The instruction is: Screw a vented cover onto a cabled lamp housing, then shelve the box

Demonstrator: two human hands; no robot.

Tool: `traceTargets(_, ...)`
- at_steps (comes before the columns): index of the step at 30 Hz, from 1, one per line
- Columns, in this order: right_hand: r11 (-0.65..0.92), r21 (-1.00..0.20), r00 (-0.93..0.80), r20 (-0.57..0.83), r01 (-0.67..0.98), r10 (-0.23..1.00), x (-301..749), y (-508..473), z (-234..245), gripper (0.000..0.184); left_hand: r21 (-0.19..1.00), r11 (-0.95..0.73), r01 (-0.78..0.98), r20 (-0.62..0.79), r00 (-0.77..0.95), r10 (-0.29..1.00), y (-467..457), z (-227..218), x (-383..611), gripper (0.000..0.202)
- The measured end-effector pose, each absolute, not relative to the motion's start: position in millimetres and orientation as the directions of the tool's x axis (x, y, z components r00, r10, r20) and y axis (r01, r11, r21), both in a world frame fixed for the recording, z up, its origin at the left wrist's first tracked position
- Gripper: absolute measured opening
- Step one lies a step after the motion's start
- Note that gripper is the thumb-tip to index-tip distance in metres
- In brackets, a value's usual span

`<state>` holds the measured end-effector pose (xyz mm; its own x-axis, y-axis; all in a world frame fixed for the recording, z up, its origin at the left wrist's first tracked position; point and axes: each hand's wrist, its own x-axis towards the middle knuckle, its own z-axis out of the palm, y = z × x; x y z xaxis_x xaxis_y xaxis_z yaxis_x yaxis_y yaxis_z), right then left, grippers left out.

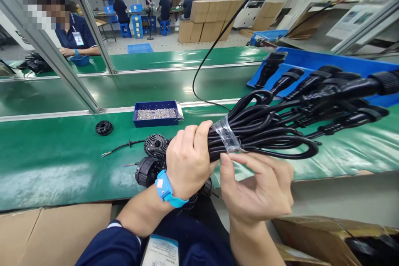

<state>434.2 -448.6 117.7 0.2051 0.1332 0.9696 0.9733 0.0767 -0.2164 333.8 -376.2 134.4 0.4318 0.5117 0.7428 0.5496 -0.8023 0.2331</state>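
Observation:
A bundle of black cables (264, 126) is held above the bench, its thick connector ends (349, 87) fanning out to the right. My left hand (188, 158), with a blue wrist strap (165, 189), is closed around the bundle. Clear tape (229, 133) wraps the cables just right of that fist. My right hand (257, 185) pinches with thumb and forefinger at the lower edge of the tape. Round black parts (146, 171) with short wire ends show behind and below my left hand, partly hidden by it.
On the green bench (62, 162) stand a dark blue tray (156, 122) of small metal pieces and one round black part (104, 127). A large blue bin (330, 60) lies behind the connectors. Metal posts (62, 58) rise at left; a co-worker (77, 35) sits across.

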Motion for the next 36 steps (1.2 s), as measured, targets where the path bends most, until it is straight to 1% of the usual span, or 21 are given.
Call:
traceTargets(3, 0.167, -0.275, 0.258, 0.959, 0.947, 0.117, 431.0, -444.1, 113.3, 0.011, 0.249, -0.797, 0.550, 0.738, 0.426, 0.524, -375.5, 134.6, 332.7, 0.055)
traceTargets(5, 0.191, -0.268, 0.256, 0.963, 0.944, 0.085, 431.4, -441.0, 110.5, 0.012, 0.262, -0.799, 0.541, 0.735, 0.425, 0.529, -375.3, 134.9, 332.1, 0.055)
traceTargets(9, 0.172, -0.245, 0.242, 0.970, 0.954, 0.037, 431.9, -436.8, 110.3, 0.023, 0.256, -0.805, 0.536, 0.752, 0.413, 0.514, -374.9, 133.7, 331.6, 0.051)
traceTargets(11, 0.163, -0.241, 0.236, 0.970, 0.957, 0.049, 429.6, -436.8, 112.7, 0.022, 0.258, -0.803, 0.537, 0.755, 0.407, 0.514, -374.5, 133.0, 331.5, 0.051)
traceTargets(13, 0.118, -0.229, 0.221, 0.972, 0.966, 0.077, 426.2, -437.9, 114.8, 0.018, 0.260, -0.804, 0.535, 0.755, 0.406, 0.515, -374.0, 132.7, 331.2, 0.051)
traceTargets(16, 0.062, -0.194, 0.187, 0.977, 0.979, 0.104, 422.3, -439.4, 113.8, 0.012, 0.260, -0.802, 0.537, 0.751, 0.410, 0.518, -373.5, 132.7, 330.0, 0.052)
traceTargets(19, 0.068, -0.139, 0.132, 0.986, 0.988, 0.105, 423.5, -439.7, 107.6, 0.008, 0.258, -0.800, 0.542, 0.742, 0.420, 0.523, -373.3, 132.5, 328.3, 0.053)
traceTargets(25, 0.091, -0.056, 0.049, 0.996, 0.994, 0.080, 431.4, -438.5, 100.4, 0.011, 0.279, -0.797, 0.537, 0.724, 0.427, 0.541, -375.2, 130.9, 328.1, 0.059)
traceTargets(28, 0.063, -0.011, 0.005, 0.996, 0.998, 0.091, 429.0, -439.2, 101.9, 0.010, 0.300, -0.801, 0.517, 0.727, 0.420, 0.543, -374.7, 132.4, 328.0, 0.055)
traceTargets(30, 0.111, 0.015, -0.029, 0.992, 0.994, 0.124, 427.1, -440.5, 102.3, 0.010, 0.382, -0.803, 0.458, 0.692, 0.433, 0.577, -372.0, 136.2, 326.0, 0.050)
traceTargets(31, 0.165, -0.002, -0.020, 0.991, 0.986, 0.132, 426.9, -441.2, 102.1, 0.010, 0.447, -0.800, 0.401, 0.662, 0.454, 0.597, -369.8, 138.9, 324.3, 0.050)
traceTargets(32, 0.227, -0.044, 0.016, 0.992, 0.973, 0.126, 427.5, -441.8, 101.9, 0.010, 0.524, -0.786, 0.329, 0.626, 0.477, 0.617, -367.0, 141.9, 321.9, 0.053)
traceTargets(34, 0.350, -0.204, 0.187, 0.979, 0.914, 0.081, 430.5, -441.8, 102.6, 0.012, 0.678, -0.715, 0.171, 0.544, 0.537, 0.645, -360.5, 147.7, 315.8, 0.061)
traceTargets(35, 0.409, -0.302, 0.299, 0.951, 0.861, 0.074, 432.5, -440.9, 103.9, 0.015, 0.746, -0.658, 0.104, 0.497, 0.571, 0.653, -357.2, 150.1, 312.1, 0.065)
traceTargets(36, 0.466, -0.391, 0.395, 0.914, 0.794, 0.093, 434.3, -439.4, 106.0, 0.018, 0.805, -0.592, 0.051, 0.447, 0.603, 0.660, -354.0, 151.8, 308.1, 0.067)
